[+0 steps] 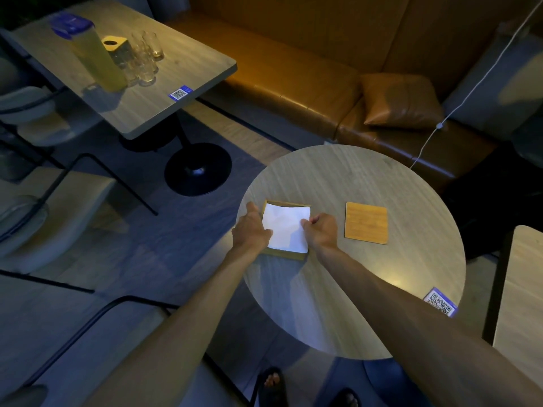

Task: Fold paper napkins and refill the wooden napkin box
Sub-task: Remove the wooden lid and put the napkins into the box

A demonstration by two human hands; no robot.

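Observation:
A white folded paper napkin (pixel 286 227) lies on top of the open wooden napkin box (pixel 286 254), which sits on the left part of the round table (pixel 367 289). My left hand (pixel 249 227) rests against the box's left side, its fingers on the napkin's left edge. My right hand (pixel 321 230) pinches the napkin's right edge between thumb and fingers. The box's flat wooden lid (pixel 365 223) lies apart on the table, to the right of my right hand.
A QR code sticker (pixel 440 302) sits at the round table's right edge. A rectangular table (pixel 182 74) at the far left holds a blue-lidded pitcher (pixel 91 54), several glasses (pixel 144 57) and another wooden box. An orange bench with a cushion (pixel 401 99) runs behind. Chairs stand at the left.

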